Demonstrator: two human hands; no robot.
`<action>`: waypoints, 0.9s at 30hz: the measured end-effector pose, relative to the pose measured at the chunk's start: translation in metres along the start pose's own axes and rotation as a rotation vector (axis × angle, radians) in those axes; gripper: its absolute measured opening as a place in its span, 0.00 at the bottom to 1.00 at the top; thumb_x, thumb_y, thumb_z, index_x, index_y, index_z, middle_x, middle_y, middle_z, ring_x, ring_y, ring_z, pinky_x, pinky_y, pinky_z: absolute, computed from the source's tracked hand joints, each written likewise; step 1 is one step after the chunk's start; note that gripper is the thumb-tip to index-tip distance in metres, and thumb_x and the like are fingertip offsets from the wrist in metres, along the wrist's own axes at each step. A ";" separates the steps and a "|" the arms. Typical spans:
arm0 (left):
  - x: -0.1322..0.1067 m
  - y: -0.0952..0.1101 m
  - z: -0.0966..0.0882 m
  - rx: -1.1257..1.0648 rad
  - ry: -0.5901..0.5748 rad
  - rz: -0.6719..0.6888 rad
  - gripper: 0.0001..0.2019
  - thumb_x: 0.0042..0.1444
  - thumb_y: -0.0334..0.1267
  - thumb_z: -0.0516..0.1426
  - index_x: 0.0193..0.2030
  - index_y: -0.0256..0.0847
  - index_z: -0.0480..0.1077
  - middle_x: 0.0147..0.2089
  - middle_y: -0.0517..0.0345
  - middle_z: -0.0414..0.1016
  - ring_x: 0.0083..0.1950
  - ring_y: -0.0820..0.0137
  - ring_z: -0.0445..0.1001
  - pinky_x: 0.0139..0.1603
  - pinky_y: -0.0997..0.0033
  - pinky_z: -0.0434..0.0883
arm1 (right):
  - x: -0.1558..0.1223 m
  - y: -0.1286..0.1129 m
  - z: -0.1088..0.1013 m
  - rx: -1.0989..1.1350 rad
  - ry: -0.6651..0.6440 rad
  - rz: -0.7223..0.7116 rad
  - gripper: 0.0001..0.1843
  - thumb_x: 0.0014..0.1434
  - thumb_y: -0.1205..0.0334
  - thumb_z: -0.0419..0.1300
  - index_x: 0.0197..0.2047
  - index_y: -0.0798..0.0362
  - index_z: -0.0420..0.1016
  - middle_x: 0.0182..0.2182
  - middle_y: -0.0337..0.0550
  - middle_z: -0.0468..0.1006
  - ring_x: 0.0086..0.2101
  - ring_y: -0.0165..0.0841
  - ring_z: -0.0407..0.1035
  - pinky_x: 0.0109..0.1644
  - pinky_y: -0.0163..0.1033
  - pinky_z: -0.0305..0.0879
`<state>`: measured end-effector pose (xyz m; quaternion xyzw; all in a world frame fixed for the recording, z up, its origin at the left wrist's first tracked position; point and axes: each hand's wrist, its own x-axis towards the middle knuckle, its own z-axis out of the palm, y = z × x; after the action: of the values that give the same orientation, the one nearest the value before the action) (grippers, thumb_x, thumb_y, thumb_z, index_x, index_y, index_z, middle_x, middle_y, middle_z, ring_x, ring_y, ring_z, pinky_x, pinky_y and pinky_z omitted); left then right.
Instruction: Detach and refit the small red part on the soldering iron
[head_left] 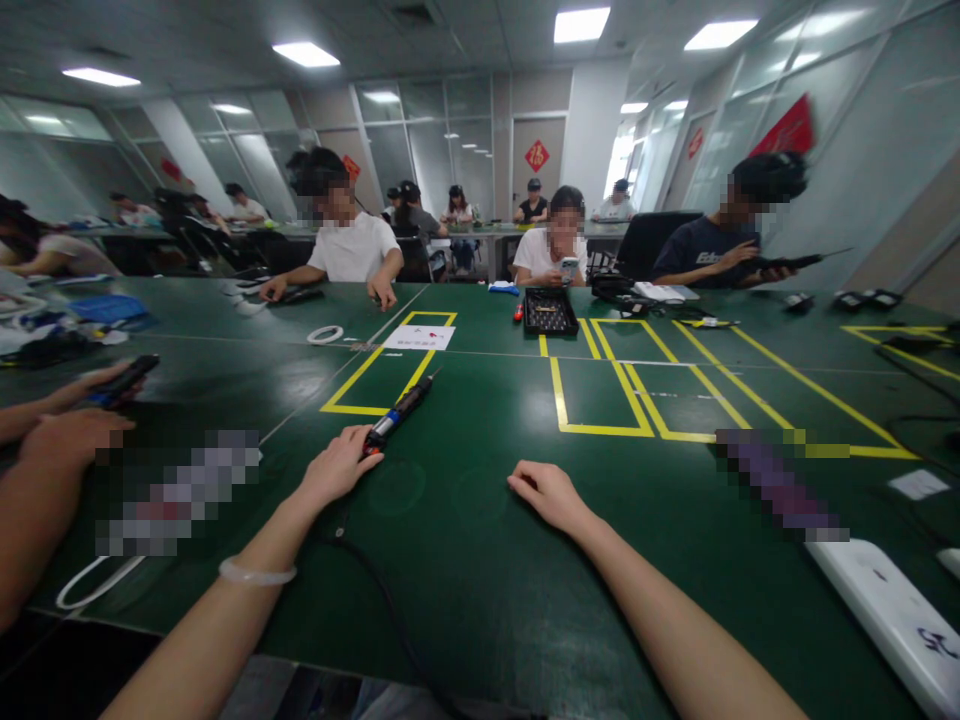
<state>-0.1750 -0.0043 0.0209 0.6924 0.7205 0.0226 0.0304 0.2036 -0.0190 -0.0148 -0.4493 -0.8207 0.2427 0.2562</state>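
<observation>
My left hand (341,465) rests on the green tabletop with its fingers closed round the rear end of a corded electric screwdriver (397,413). The tool lies slanted, its thin metal tip facing away to the right, with a blue band and a silver section on its black body. A black cord (375,575) runs from under the hand towards the table's near edge. Further right, my right hand (547,492) lies on the table, fingers curled in, with nothing visible in it. A white bracelet (257,572) circles my left wrist.
Yellow tape (607,431) outlines areas on the table. A black tray (551,325) of small parts stands beyond, near a white sheet (418,338). A white power strip (885,610) lies right. At left, a co-worker's hands (82,420) hold a black device. Other people sit opposite.
</observation>
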 end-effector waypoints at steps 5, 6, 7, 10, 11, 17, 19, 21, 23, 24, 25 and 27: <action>0.008 -0.039 0.000 0.031 -0.020 -0.049 0.32 0.60 0.54 0.45 0.67 0.38 0.53 0.65 0.42 0.58 0.58 0.52 0.66 0.54 0.56 0.66 | -0.001 0.000 0.000 -0.006 -0.007 0.011 0.12 0.64 0.59 0.54 0.32 0.52 0.73 0.29 0.38 0.77 0.30 0.30 0.69 0.32 0.32 0.52; 0.008 -0.043 -0.001 0.043 -0.014 -0.052 0.32 0.60 0.54 0.45 0.67 0.38 0.54 0.65 0.42 0.59 0.58 0.53 0.67 0.53 0.56 0.66 | -0.001 0.000 0.000 -0.006 -0.008 0.010 0.11 0.64 0.59 0.54 0.32 0.52 0.73 0.29 0.38 0.77 0.31 0.30 0.69 0.33 0.32 0.53; 0.007 -0.045 -0.002 0.065 0.001 -0.055 0.32 0.60 0.53 0.45 0.66 0.38 0.55 0.64 0.42 0.60 0.57 0.52 0.67 0.53 0.55 0.66 | -0.001 -0.001 0.000 -0.008 -0.008 0.009 0.11 0.64 0.59 0.54 0.32 0.52 0.73 0.29 0.38 0.77 0.31 0.30 0.69 0.33 0.32 0.53; 0.000 -0.039 -0.008 0.191 0.100 -0.047 0.28 0.60 0.51 0.47 0.62 0.38 0.61 0.63 0.42 0.61 0.55 0.50 0.68 0.50 0.54 0.67 | -0.001 -0.001 0.000 -0.014 -0.008 0.010 0.11 0.64 0.59 0.55 0.33 0.52 0.74 0.29 0.38 0.77 0.30 0.30 0.69 0.33 0.31 0.53; -0.004 -0.034 -0.010 0.231 0.141 -0.043 0.26 0.60 0.50 0.47 0.61 0.38 0.63 0.63 0.41 0.63 0.54 0.50 0.68 0.48 0.55 0.67 | -0.001 -0.001 0.000 -0.017 -0.007 0.012 0.11 0.64 0.59 0.55 0.33 0.52 0.74 0.29 0.38 0.77 0.30 0.30 0.69 0.32 0.31 0.53; -0.023 -0.006 -0.016 0.258 0.162 -0.128 0.21 0.65 0.47 0.40 0.50 0.35 0.66 0.45 0.42 0.74 0.44 0.55 0.73 0.36 0.63 0.68 | 0.000 -0.002 -0.001 -0.011 -0.009 0.007 0.11 0.64 0.59 0.55 0.33 0.52 0.74 0.29 0.38 0.77 0.30 0.30 0.69 0.33 0.31 0.53; -0.025 -0.004 -0.017 0.238 0.156 -0.165 0.22 0.66 0.47 0.37 0.48 0.37 0.67 0.44 0.43 0.74 0.42 0.55 0.74 0.35 0.64 0.68 | 0.000 -0.002 -0.001 -0.008 -0.008 0.008 0.11 0.64 0.59 0.55 0.33 0.52 0.74 0.29 0.38 0.77 0.30 0.30 0.69 0.33 0.32 0.53; -0.024 -0.005 -0.017 0.211 0.152 -0.197 0.24 0.66 0.49 0.36 0.48 0.38 0.67 0.43 0.44 0.75 0.40 0.55 0.75 0.34 0.64 0.68 | 0.000 -0.002 0.000 -0.008 -0.008 0.006 0.11 0.64 0.59 0.55 0.33 0.52 0.74 0.29 0.38 0.77 0.30 0.30 0.68 0.32 0.32 0.53; -0.024 -0.008 -0.018 0.189 0.143 -0.226 0.25 0.66 0.50 0.36 0.49 0.38 0.67 0.41 0.43 0.76 0.38 0.54 0.75 0.33 0.62 0.67 | -0.001 -0.002 0.000 -0.010 -0.008 0.004 0.11 0.64 0.59 0.55 0.33 0.52 0.74 0.29 0.38 0.77 0.30 0.30 0.68 0.32 0.32 0.53; -0.024 -0.009 -0.018 0.180 0.141 -0.242 0.25 0.66 0.51 0.36 0.49 0.38 0.67 0.40 0.43 0.76 0.37 0.53 0.76 0.33 0.62 0.67 | -0.001 -0.002 0.000 -0.010 -0.007 0.003 0.11 0.64 0.59 0.55 0.33 0.52 0.74 0.29 0.38 0.77 0.30 0.30 0.68 0.32 0.32 0.53; -0.023 -0.010 -0.018 0.172 0.143 -0.254 0.26 0.66 0.51 0.36 0.50 0.38 0.67 0.39 0.43 0.76 0.37 0.53 0.76 0.33 0.62 0.68 | -0.001 -0.002 0.000 -0.010 -0.006 0.002 0.11 0.64 0.59 0.55 0.33 0.52 0.74 0.29 0.38 0.77 0.30 0.30 0.68 0.32 0.32 0.53; -0.023 -0.008 -0.019 0.159 0.175 -0.265 0.26 0.65 0.51 0.36 0.51 0.37 0.66 0.39 0.42 0.76 0.38 0.53 0.76 0.33 0.62 0.68 | 0.000 -0.002 0.000 -0.008 -0.006 0.005 0.10 0.64 0.59 0.55 0.33 0.52 0.74 0.29 0.38 0.77 0.30 0.30 0.68 0.32 0.32 0.53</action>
<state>-0.1837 -0.0277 0.0397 0.5871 0.8048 0.0218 -0.0845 0.2027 -0.0204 -0.0136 -0.4516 -0.8214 0.2411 0.2515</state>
